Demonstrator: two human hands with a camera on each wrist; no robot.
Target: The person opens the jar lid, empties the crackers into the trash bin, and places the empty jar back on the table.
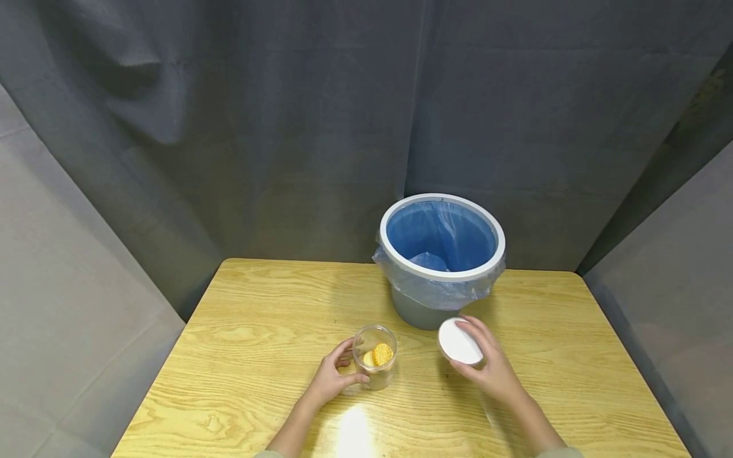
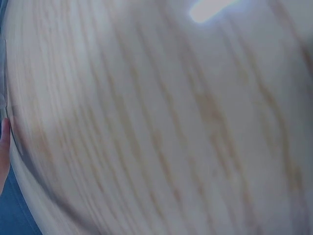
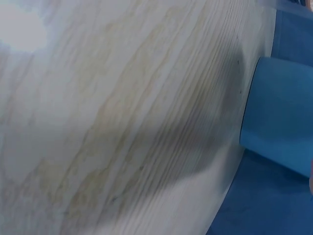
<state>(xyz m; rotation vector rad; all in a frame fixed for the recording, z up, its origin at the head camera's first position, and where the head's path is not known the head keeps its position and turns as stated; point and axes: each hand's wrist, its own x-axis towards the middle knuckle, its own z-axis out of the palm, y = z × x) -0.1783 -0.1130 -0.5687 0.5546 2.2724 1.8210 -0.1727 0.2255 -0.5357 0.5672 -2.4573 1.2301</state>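
A clear round jar stands uncovered on the wooden table, with yellow round biscuits inside. My left hand grips the jar from its left side, thumb in front and fingers behind. To the right, my right hand holds a white round lid by its edge, apart from the jar and in front of the bin. In the left wrist view only a bit of a finger shows beside a sliver of the jar. The right wrist view leaves the lid out.
Behind the hands stands a grey bin with a white rim and a clear bag liner folded over it. The wooden table ends at grey curtains behind and grey panels at both sides.
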